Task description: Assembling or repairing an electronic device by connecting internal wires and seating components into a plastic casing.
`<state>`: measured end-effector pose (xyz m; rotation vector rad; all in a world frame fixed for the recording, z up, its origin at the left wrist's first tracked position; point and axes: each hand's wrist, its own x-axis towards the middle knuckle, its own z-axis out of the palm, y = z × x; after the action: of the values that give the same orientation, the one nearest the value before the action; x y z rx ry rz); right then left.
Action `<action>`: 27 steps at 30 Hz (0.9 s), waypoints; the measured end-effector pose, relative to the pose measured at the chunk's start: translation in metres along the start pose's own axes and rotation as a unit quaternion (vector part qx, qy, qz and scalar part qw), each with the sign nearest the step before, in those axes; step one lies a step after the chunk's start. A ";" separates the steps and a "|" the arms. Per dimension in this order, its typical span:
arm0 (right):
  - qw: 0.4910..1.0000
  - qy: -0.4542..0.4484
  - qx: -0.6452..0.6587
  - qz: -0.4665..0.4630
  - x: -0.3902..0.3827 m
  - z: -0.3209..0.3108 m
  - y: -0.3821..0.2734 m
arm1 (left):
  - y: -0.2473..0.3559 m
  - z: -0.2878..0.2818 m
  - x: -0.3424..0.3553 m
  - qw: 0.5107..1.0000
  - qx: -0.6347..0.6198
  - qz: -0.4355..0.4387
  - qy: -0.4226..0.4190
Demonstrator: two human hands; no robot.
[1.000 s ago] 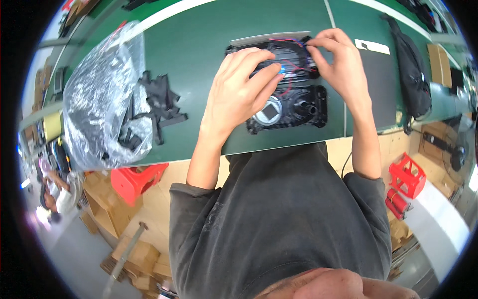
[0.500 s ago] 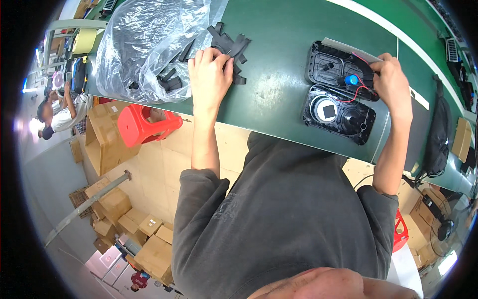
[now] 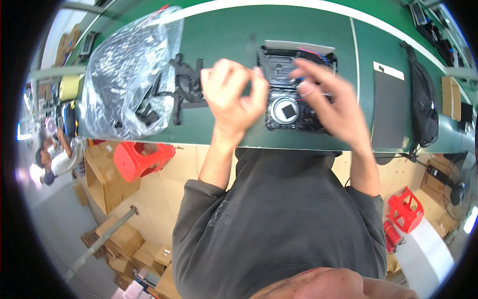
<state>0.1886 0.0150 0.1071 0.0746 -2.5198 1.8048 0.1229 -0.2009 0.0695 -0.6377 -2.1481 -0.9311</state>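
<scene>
My left hand is raised above the bench between a pile of black strips and an opened black plastic case. Its fingers are curled together; a dark blur shows by the fingertips, too smeared to name. My right hand hovers over the case's right side, thumb and fingers apart, blurred by motion. The upper case half lies with its inside up, a grey panel along its far edge, with red wire at its right. In the lower half sits a round white-rimmed speaker; my right hand hides the rest.
A clear plastic bag with black strips inside lies at the left of the green bench. On the right are a dark flat sheet and a black bag. Red stools and cardboard boxes stand below. Another person sits far left.
My left hand has left the strip pile and come right, toward the case. My right hand has let go of the upper half's edge and moved over the case. The view has shifted.
</scene>
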 end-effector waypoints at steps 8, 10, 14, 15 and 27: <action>0.975 0.017 0.070 0.208 -0.007 -0.030 0.025 | 0.053 0.037 0.006 0.976 -0.159 0.088 -0.117; 0.986 -0.052 -0.076 0.137 0.006 -0.065 0.027 | 0.044 0.040 0.018 0.967 -0.164 0.132 -0.145; 0.961 -0.175 -0.216 0.009 0.044 -0.106 0.039 | 0.027 0.064 0.044 0.936 -0.138 0.219 -0.238; 0.959 -0.182 -0.219 -0.008 0.054 -0.110 0.045 | 0.025 0.071 0.048 0.923 -0.105 0.232 -0.287; 0.979 -0.180 -0.066 0.076 0.094 -0.129 0.066 | 0.031 0.103 0.050 0.921 -0.088 0.102 -0.365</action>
<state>0.0912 0.1572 0.0920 0.2317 -2.9622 1.8126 0.0701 -0.0946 0.0693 -1.4547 -2.5665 -0.8582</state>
